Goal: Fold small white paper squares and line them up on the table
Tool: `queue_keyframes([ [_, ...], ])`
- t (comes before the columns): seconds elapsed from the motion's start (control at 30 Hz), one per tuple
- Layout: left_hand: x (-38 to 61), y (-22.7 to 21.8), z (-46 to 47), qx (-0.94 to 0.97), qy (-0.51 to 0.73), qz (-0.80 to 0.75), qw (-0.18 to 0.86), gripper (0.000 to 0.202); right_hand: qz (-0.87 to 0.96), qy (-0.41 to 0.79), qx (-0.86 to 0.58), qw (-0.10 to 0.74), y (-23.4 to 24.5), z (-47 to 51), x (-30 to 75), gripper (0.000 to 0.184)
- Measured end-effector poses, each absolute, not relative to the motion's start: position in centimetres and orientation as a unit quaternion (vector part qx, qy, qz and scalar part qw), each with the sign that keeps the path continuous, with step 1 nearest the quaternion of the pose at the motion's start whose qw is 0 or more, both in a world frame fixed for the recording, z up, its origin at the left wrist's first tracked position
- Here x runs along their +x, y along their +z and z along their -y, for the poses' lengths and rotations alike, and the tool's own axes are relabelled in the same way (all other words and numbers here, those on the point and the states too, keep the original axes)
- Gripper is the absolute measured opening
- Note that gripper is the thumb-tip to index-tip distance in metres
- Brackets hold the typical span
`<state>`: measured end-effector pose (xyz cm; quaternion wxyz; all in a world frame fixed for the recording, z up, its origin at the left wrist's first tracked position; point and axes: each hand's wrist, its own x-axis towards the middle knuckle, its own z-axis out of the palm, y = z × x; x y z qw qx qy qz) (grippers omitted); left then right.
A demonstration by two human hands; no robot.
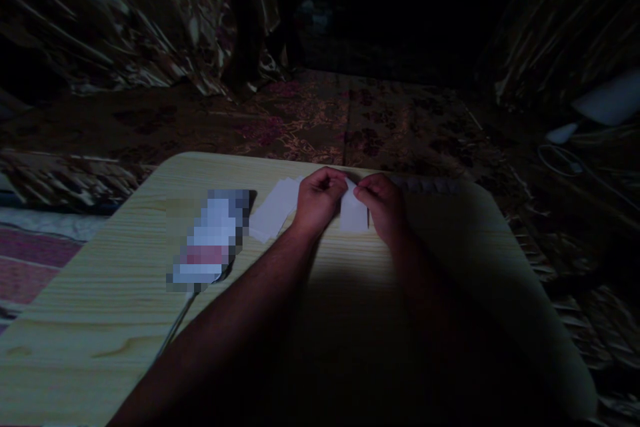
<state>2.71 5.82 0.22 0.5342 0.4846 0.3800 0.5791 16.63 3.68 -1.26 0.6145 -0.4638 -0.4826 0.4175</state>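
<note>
Between my two hands is a small white slip of paper, its upper end pinched from both sides near the far edge of the table. My left hand has thumb and fingers closed on the paper's upper left corner. On the upper right side, my right hand grips the same slip with thumb and forefinger. Several more white paper slips lie fanned out on the table just left of my left hand. The fingertips are partly in shadow.
A wooden-topped table spans the view. On its left lies a blurred-out phone with a cable. A faint row of small pieces sits at the far right. Beyond are a patterned cover and a white lamp-like object.
</note>
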Motion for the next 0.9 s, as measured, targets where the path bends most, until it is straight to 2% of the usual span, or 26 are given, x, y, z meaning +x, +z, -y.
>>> queue_keyframes([
  [0.23,2.8,0.6,-6.0,0.471,0.594,-0.444,0.478,0.012,0.448,0.504,-0.426,0.603,-1.1,-3.4,17.0,0.019],
  [0.57,2.7,1.0,-5.9,0.472,0.591,-0.471,0.453,0.013,0.508,0.465,-0.430,0.584,-1.0,-3.1,16.1,0.029],
  [0.73,2.5,1.0,-5.9,0.469,0.576,-0.469,0.477,0.015,0.521,0.437,-0.461,0.570,-1.4,-3.3,15.8,0.033],
  [0.9,2.5,0.9,-5.9,0.462,0.574,-0.455,0.500,0.013,0.530,0.419,-0.477,0.563,-1.4,-3.2,15.9,0.030],
])
